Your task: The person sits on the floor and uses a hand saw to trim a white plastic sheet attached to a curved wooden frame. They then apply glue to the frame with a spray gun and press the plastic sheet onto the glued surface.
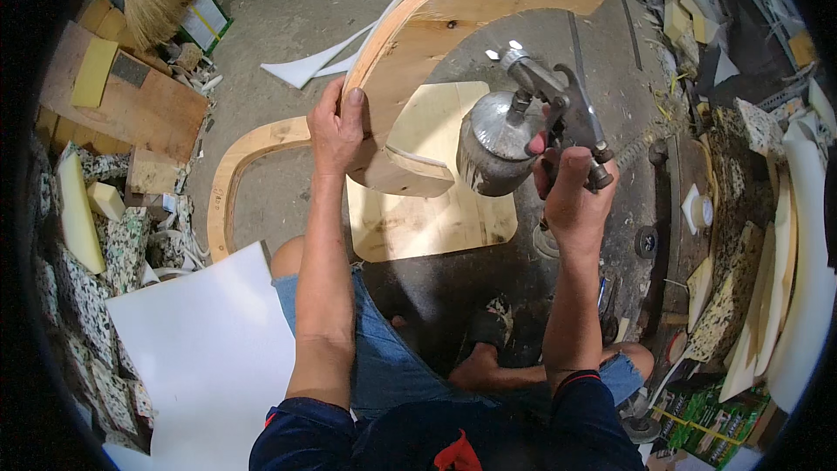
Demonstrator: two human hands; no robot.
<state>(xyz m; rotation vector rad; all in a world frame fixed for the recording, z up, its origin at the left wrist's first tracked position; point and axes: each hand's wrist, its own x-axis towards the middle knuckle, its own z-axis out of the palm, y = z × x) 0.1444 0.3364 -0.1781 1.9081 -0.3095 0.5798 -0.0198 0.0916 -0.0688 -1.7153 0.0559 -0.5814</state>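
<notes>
A curved plywood frame (410, 44) stands tilted in front of me, its arc sweeping up and to the right. My left hand (337, 128) grips its left edge, thumb on the face and fingers round the back. White material lines the outer rim of the curve. In my right hand (575, 187) is a metal spray gun (558, 92) with a round, stained paint cup (499, 141) hanging under it. Its nozzle points up and left toward the inside of the curve. A pale plywood panel with rounded corners (427, 231) lies beneath the frame and the cup.
Another curved wooden frame (222, 179) rests at the left. A white foam sheet (205, 340) lies by my left leg. Speckled foam scraps (91, 296) and a straw broom (155, 9) are along the left side. Foam strips (785, 235) crowd the right; a tape roll (700, 211) sits there.
</notes>
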